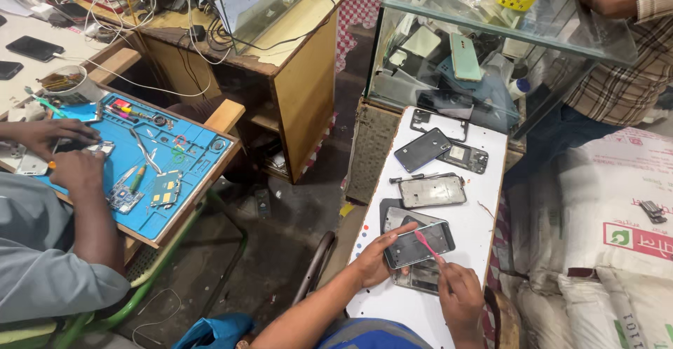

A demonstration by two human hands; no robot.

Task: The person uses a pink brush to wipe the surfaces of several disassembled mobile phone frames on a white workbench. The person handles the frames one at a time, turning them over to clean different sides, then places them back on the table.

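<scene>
Phone [418, 244] flat on white surface [484, 223], just below a bare frame [432, 190]. Left hand [375, 256] spread, fingers steadying the phone's left edge. Right hand [457, 291] pinched on a pink pick [425, 243], tip touching the glass. Probably light, stiff, slippery and fragile (best gripped by side edges, not the screen).
</scene>
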